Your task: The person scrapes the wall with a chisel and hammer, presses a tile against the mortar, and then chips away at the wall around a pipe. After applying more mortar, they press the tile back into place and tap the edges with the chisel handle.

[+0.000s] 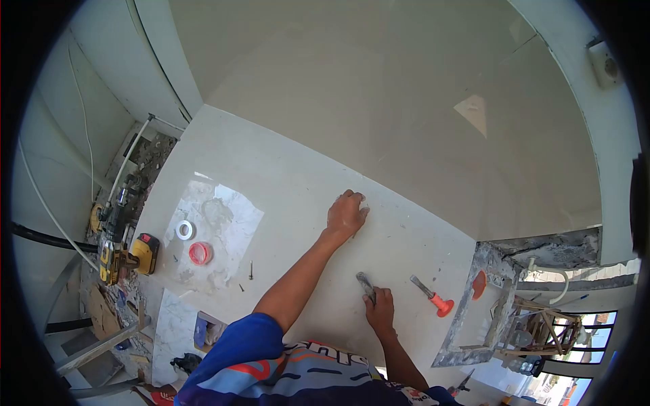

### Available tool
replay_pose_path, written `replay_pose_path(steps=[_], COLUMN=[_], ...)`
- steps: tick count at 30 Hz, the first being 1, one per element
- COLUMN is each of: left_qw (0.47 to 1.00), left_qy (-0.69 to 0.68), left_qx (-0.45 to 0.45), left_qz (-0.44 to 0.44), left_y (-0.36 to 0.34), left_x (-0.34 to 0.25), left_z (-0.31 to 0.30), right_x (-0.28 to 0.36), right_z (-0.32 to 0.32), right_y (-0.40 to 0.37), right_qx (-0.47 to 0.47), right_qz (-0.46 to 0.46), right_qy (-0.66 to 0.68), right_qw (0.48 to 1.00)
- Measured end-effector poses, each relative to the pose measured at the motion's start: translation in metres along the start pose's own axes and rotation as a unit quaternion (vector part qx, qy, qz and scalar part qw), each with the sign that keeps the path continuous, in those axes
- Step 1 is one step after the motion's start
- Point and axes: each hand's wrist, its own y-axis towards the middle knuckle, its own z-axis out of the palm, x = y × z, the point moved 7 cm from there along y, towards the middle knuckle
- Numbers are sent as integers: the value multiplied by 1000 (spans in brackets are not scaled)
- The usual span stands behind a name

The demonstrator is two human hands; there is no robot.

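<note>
My left hand point(347, 215) rests on the pale slab point(298, 183) close to its far edge, fingers curled in. Whatever is under those fingers, if anything, is hidden. Nearer my body, my right hand point(380, 312) is closed round a small scraper point(365, 284), whose grey, smeared blade points away from me. The scraper's handle is mostly covered by my fingers. To the right of that hand lies a chisel point(433, 296) with an orange-red hand guard.
A marbled sheet point(237, 227) on the left carries a white ring-shaped roll point(185, 230) and a red round tub point(200, 254). A screw point(251, 271) lies nearby. A yellow-black power tool point(122, 254) sits by rubble. A rough cut-out point(484, 318) borders the right end.
</note>
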Motion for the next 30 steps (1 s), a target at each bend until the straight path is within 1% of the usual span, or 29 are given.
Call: replay_pose_path(steps=[3, 5, 7, 9, 11, 14, 15, 16, 17, 19, 20, 21, 23, 24, 25, 26, 27, 28, 30], left_qw=[1000, 1000, 999, 998, 998, 999, 989, 960, 929, 857, 817, 774, 732, 728, 722, 716, 722, 729, 736], left_qy=[7, 15, 32, 53, 56, -14, 2, 20, 21, 84, 100, 118, 184, 208, 230, 251, 250, 247, 231], left_qx=[-3, -10, -17, -1, -1, 38, -34, -105, -134, -230, -284, -345, -411, -419, -428, -436, -443, -448, -472], left_qz=[-2, 8, 26, 33, 41, 29, 143, 257, 344, 454, 492, 517, 512, 502, 492, 483, 469, 455, 427], left_y=[11, 9, 0, -19, -39, -59, -61, -64, -60, -54, -48, -37, -10, 2, 14, 22, 25, 26, 27], left_x=[-19, -31, -30, -28, -14, -38, -83, -139, -197, -314, -366, -409, -463, -475, -482, -486, -486, -484, -472], left_z=[-30, -34, -17, 6, 37, 56, 40, 20, 1, -44, -65, -81, -99, -104, -109, -111, -115, -121, -137], right_x=[1, -5, -11, -18, -25, -47, -54, -62, -73, -88, -94, -103, -118, -107, -105, -104, -104, -105, -109], right_z=[0, 0, -3, -8, -19, -27, -30, -33, -32, -32, -33, -29, -18, -33, -38, -42, -44, -46, -52], right_y=[-14, -27, -44, -63, -82, -107, -116, -123, -129, -140, -141, -138, -133, -129, -126, -122, -118, -117, -117], right_qx=[17, 13, 8, 1, -7, 5, 9, 11, 16, -12, -28, -16, 9, -33, -24, -15, -8, -22, -23], right_qz=[18, 23, 21, 23, 24, 68, 78, 87, 96, 32, -1, -21, -58, -112, -120, -128, -133, -154, -180], right_qy=[10, 19, 20, 25, 32, 71, 62, 52, 43, 48, 50, 31, -11, -62, -69, -78, -85, -91, -46], right_qw=[1000, 999, 1000, 999, 999, 995, 995, 995, 994, 998, 998, 999, 998, 991, 990, 989, 987, 984, 982])
